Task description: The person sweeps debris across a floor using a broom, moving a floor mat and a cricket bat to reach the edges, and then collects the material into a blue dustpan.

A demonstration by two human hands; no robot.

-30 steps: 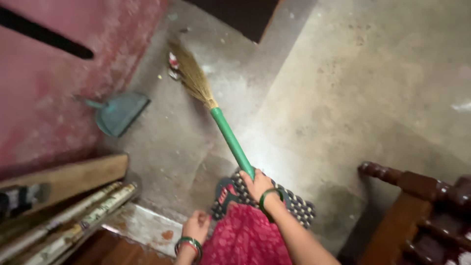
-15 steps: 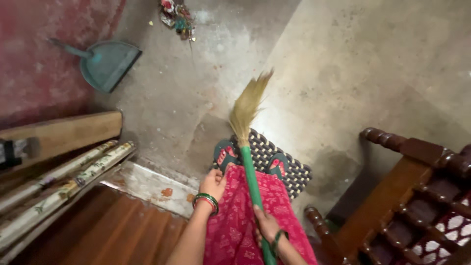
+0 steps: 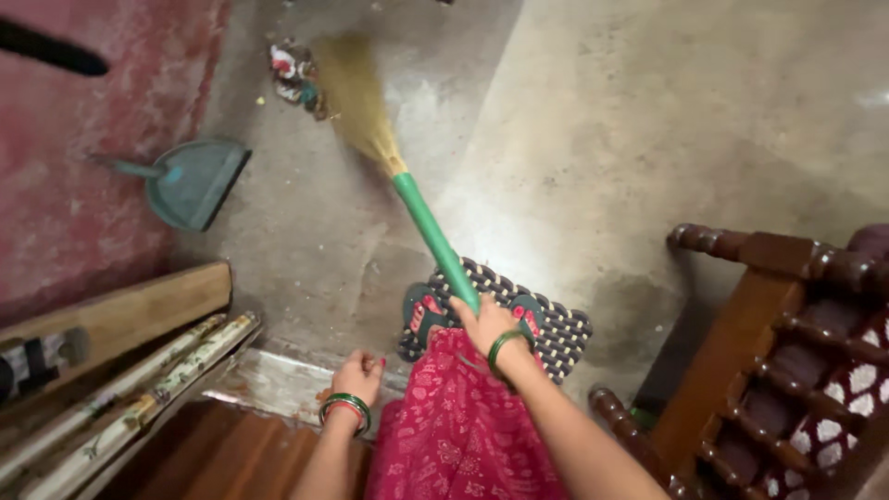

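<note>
seen from the head camera, looking down: the person's right hand (image 3: 486,322) is closed around the lower end of a grass broom with a green plastic handle (image 3: 433,243). the handle slants up and to the left from that fist, and the straw-coloured bristles, blurred, fan out at the top, their tips on the floor just beside a small heap of coloured scraps and litter (image 3: 294,74). a green bangle circles the right wrist.

the left hand (image 3: 357,377) hangs low beside a pink patterned garment (image 3: 463,426), fingers curled loosely, thumb with a red-painted nail; whether it grips the cloth cannot be told. green and red bangles sit on that wrist.

two feet in green and red sandals stand on a dark woven doormat with pale dots (image 3: 556,329), just above the garment's edge.

to the left, a teal plastic dustpan (image 3: 192,181) lies on the grey concrete floor (image 3: 648,139), well apart from the broom, its handle pointing at a reddish wall (image 3: 83,185). below it a wooden plank (image 3: 120,310) and two patterned rolled tubes (image 3: 139,393) slant along the wall.

at the right edge stands dark carved wooden furniture with turned spindles (image 3: 769,306).
</note>
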